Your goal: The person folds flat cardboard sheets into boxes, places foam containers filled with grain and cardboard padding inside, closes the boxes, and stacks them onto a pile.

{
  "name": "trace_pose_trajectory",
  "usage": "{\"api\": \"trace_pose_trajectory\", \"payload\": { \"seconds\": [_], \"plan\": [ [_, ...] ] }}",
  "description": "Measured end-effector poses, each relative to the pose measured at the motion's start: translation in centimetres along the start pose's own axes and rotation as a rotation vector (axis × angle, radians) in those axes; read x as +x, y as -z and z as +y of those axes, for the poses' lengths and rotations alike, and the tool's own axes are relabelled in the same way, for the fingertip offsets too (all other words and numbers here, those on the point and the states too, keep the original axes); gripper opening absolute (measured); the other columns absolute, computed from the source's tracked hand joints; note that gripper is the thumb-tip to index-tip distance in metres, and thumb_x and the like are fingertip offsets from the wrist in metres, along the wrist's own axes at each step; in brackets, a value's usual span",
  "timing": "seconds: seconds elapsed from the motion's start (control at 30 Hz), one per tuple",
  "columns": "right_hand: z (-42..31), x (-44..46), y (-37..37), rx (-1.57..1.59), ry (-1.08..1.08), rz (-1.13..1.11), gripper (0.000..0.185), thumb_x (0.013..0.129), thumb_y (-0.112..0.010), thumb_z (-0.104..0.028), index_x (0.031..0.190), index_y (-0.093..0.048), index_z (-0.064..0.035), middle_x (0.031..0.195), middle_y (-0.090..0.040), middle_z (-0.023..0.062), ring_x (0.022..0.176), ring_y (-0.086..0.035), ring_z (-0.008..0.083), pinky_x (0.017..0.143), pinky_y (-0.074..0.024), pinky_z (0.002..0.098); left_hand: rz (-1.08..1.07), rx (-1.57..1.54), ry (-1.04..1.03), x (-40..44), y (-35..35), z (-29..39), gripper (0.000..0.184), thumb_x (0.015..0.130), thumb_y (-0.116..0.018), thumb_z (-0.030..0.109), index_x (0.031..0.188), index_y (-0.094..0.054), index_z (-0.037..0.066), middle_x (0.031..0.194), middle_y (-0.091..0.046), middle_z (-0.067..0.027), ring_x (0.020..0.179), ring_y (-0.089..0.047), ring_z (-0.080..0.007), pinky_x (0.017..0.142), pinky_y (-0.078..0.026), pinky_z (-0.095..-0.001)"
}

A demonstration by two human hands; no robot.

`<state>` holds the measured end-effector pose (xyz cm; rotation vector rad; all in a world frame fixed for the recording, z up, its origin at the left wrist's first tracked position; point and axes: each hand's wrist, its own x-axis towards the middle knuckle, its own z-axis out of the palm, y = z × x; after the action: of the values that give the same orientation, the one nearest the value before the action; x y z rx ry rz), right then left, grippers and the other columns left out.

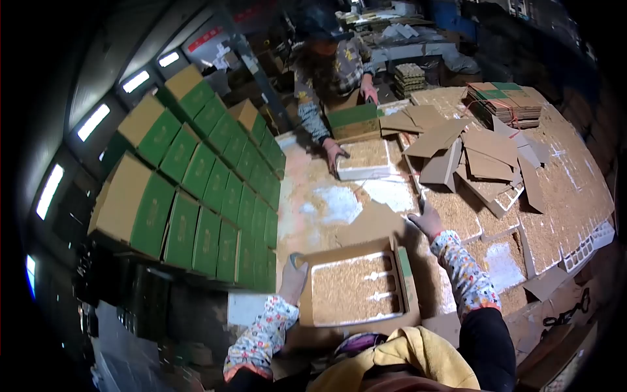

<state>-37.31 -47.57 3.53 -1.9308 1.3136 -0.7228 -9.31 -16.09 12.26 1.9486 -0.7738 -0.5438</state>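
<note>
In front of me is an open cardboard box with a green printed side. Inside it sits a white foam tray filled with light brown shavings, with white ribs showing on its right part. My left hand is closed on the box's left edge; a small greyish patch shows at its fingertips. Beyond the box's far right corner, my right hand has its fingers apart and seems to hold nothing. It is close to the edge of a shavings-covered tray. A loose cardboard sheet lies just beyond the box.
Green and brown boxes are stacked at left. Across the table a co-worker's hand touches another filled tray, beside a green-sided box. Cardboard pieces and a tied stack of flat cartons lie at right.
</note>
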Motion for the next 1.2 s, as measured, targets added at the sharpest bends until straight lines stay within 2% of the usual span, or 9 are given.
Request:
{"api": "trace_pose_trajectory", "payload": {
  "seconds": [0.07,0.17,0.5,0.63,0.73,0.8,0.93,1.03,1.2],
  "plan": [
    [1.1,-0.9,-2.4,-0.136,-0.115,-0.155,0.101,0.066,-0.074,-0.050,0.135,-0.030,0.0091,0.126,-0.049,0.0301,0.118,-0.048,0.0388,0.101,-0.0385,0.0392,-0.030,0.080,-0.124,0.1,0.3,-1.0,0.029,0.084,-0.058,0.009,0.110,-0.052,-0.001,0.102,-0.059,-0.0192,0.098,-0.057,-0.0292,0.088,-0.043,-0.0338],
    [3.5,-1.9,-8.0,-0.197,-0.538,-0.264,0.104,0.064,-0.073,-0.056,0.137,-0.028,0.0020,0.130,-0.047,0.0248,0.119,-0.049,0.0367,0.100,-0.0392,0.0401,0.037,0.233,-0.135,-3.0,0.8,2.9,0.031,0.083,-0.059,0.012,0.112,-0.052,0.005,0.103,-0.059,-0.0285,0.100,-0.056,-0.0426,0.084,-0.044,-0.0426],
    [-0.8,1.8,-7.3,-0.402,-0.191,-0.288,0.100,0.065,-0.075,-0.052,0.134,-0.029,0.0033,0.122,-0.051,0.0242,0.117,-0.048,0.0370,0.098,-0.0398,0.0419,0.048,-0.003,0.069,-4.0,0.5,3.1,0.026,0.085,-0.055,0.005,0.110,-0.051,0.000,0.095,-0.059,-0.0149,0.087,-0.057,-0.0228,0.078,-0.045,-0.0325],
    [-2.6,3.0,-9.1,-0.410,-0.461,-0.496,0.101,0.063,-0.079,-0.049,0.134,-0.027,0.0005,0.131,-0.042,0.0215,0.126,-0.039,0.0359,0.102,-0.0357,0.0480,0.078,-0.004,-0.145,-1.9,0.0,0.6,0.021,0.084,-0.054,0.004,0.105,-0.052,0.001,0.078,-0.056,-0.0076,0.060,-0.051,-0.0134,0.055,-0.043,-0.0266],
    [-0.9,2.1,-12.0,-0.380,-0.336,-0.501,0.084,0.066,-0.080,-0.036,0.125,-0.035,0.0039,0.123,-0.049,0.0270,0.111,-0.053,0.0381,0.095,-0.0445,0.0423,0.024,-0.036,0.092,-2.0,0.3,2.3,0.020,0.083,-0.056,0.006,0.102,-0.052,0.001,0.082,-0.059,-0.0094,0.069,-0.056,-0.0181,0.063,-0.047,-0.0307],
    [1.5,2.9,-12.4,-0.209,-0.110,-0.421,0.074,0.068,-0.079,-0.031,0.120,-0.040,0.0033,0.109,-0.059,0.0255,0.104,-0.057,0.0381,0.091,-0.0458,0.0415,0.043,0.051,-0.096,-2.0,0.3,1.5,0.021,0.083,-0.057,0.006,0.103,-0.052,0.001,0.083,-0.060,-0.0107,0.074,-0.058,-0.0199,0.066,-0.047,-0.0320],
    [0.7,3.3,-3.0,-0.328,0.077,-0.058,0.054,0.079,-0.066,-0.023,0.126,-0.044,-0.0070,0.104,-0.060,0.0207,0.095,-0.058,0.0375,0.082,-0.0474,0.0440,0.029,0.010,-0.208,-0.7,0.1,-0.6,0.024,0.083,-0.058,0.006,0.105,-0.051,0.000,0.085,-0.060,-0.0127,0.075,-0.058,-0.0202,0.069,-0.048,-0.0319],
    [-3.5,0.7,5.0,-0.377,0.394,0.213,0.053,0.078,-0.064,-0.016,0.128,-0.047,-0.0109,0.096,-0.062,0.0177,0.087,-0.061,0.0351,0.074,-0.0489,0.0429,0.017,-0.045,0.014,-1.3,0.1,1.6,0.027,0.083,-0.059,0.006,0.108,-0.051,0.000,0.092,-0.061,-0.0140,0.081,-0.058,-0.0211,0.074,-0.047,-0.0324],
    [-25.2,-15.5,8.9,-0.779,0.466,-0.318,0.054,0.080,-0.061,-0.021,0.129,-0.044,-0.0083,0.103,-0.060,0.0182,0.087,-0.062,0.0336,0.071,-0.0495,0.0411,-0.016,-0.292,0.066,-2.3,0.2,2.0,0.029,0.088,-0.060,0.017,0.109,-0.051,0.000,0.098,-0.061,-0.0150,0.087,-0.056,-0.0206,0.079,-0.045,-0.0316]
  ]
}}
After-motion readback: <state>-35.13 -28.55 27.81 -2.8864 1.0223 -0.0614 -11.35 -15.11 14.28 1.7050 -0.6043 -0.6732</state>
